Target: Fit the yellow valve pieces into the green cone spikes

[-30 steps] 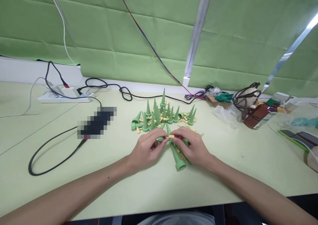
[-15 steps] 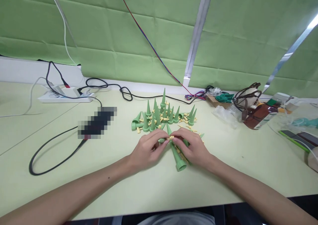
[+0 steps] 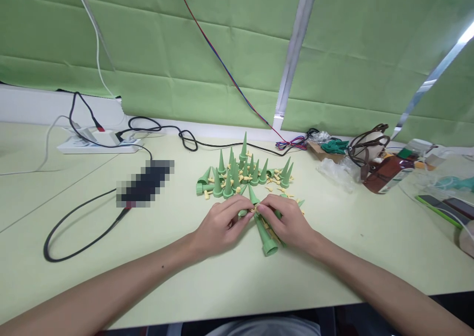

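My left hand (image 3: 222, 226) and my right hand (image 3: 288, 223) meet over the table, thumbs and fingers pinched. Between their fingertips is a small pale-yellow plastic valve piece (image 3: 253, 210), gripped from both sides and partly hidden. Just below, a green plastic watering spike (image 3: 265, 239) lies with its wide, hollow end toward me. More green cones lie partly under my fingers. Beyond my hands is a cluster of green spikes (image 3: 217, 184), many upright and some on their sides. Small yellow pieces (image 3: 274, 179) are scattered among them.
At left lie a pixelated dark device (image 3: 144, 184) with a looped black cable (image 3: 46, 244) and a white power strip (image 3: 98, 146). To the right are a clear plastic bag (image 3: 336, 173), a brown bottle (image 3: 388, 173) and a green-edged phone (image 3: 440, 210). A green curtain (image 3: 222, 54) hangs behind.
The fingertips of both hands have drawn closer together around the yellow valve piece, and less of it shows. The spikes on the table stay where they were.
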The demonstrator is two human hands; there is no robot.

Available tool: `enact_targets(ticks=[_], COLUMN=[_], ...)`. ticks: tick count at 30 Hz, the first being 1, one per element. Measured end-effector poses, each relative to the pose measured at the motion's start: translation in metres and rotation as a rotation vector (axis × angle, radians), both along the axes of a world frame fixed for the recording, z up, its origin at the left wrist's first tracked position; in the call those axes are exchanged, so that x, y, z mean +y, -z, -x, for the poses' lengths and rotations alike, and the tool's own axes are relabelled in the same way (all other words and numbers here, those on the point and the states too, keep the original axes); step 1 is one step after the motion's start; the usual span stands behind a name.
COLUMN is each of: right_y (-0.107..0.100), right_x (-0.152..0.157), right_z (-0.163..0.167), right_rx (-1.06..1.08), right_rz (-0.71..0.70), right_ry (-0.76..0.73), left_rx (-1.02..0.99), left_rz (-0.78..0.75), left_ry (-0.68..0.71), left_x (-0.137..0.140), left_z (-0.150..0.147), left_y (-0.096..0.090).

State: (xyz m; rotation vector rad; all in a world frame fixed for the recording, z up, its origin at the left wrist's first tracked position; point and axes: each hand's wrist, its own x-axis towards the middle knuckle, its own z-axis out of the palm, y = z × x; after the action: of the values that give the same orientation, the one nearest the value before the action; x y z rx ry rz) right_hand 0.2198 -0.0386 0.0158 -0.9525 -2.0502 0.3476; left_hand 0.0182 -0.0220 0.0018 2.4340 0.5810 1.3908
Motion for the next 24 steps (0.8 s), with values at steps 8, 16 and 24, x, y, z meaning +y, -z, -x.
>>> enact_targets(ticks=[8, 16, 24], right_y=[0.0037, -0.0020, -0.0007], right_x=[0.0018, -0.0027, -0.0024], right_z=[0.0004, 0.0002, -0.0002], right_rx=[-0.032, 0.035, 0.017], right_rz=[0.026, 0.097, 0.081], right_ry=[0.025, -0.019, -0.040], left_rx=[0.012, -0.029, -0.012], left_rz=[-0.042, 0.029, 0.009], left_ry=[0.011, -0.018, 0.000], left_x=[0.0006, -0.0011, 0.0004], left_z=[-0.0004, -0.0008, 0.0000], left_y=[-0.0001, 0.0002, 0.0014])
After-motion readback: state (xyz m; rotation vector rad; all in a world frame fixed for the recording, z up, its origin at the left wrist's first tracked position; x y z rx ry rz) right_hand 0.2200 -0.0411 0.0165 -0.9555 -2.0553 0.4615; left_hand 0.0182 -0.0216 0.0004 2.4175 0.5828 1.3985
